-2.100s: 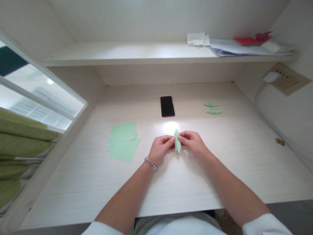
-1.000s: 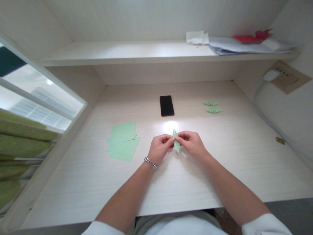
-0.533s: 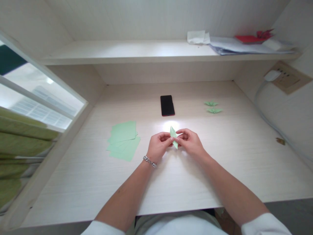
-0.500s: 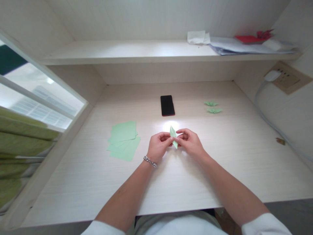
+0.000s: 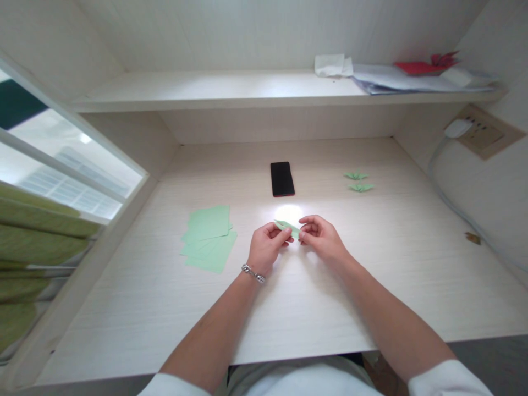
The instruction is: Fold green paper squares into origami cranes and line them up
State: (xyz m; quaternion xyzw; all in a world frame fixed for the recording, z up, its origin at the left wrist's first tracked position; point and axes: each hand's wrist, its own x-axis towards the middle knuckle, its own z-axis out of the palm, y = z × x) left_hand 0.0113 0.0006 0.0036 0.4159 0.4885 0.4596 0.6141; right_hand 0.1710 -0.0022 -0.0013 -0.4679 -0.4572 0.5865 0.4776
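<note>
A narrow folded piece of green paper [image 5: 287,226] is pinched between my two hands over the middle of the desk, its long side slanting down to the right. My left hand [image 5: 268,245] grips it with thumb and fingers. At its right end, my right hand [image 5: 324,237] holds the tip between thumb and fingers. Left of my hands lie several green paper sheets [image 5: 208,236], overlapping. Two small folded green paper figures [image 5: 356,176] [image 5: 361,187] rest at the right, one behind the other.
A black phone [image 5: 282,179] lies beyond my hands. Papers [image 5: 396,78], white tissue [image 5: 332,65] and red folded paper [image 5: 421,67] sit on the shelf [image 5: 198,103]. A cable [image 5: 447,203] runs down the right side from a plug [image 5: 457,128]; a small brown object [image 5: 472,238] lies nearby.
The folded green paper has turned from nearly upright in view to a flatter slant, its far tip now pointing left. My hands have shifted only slightly around it.
</note>
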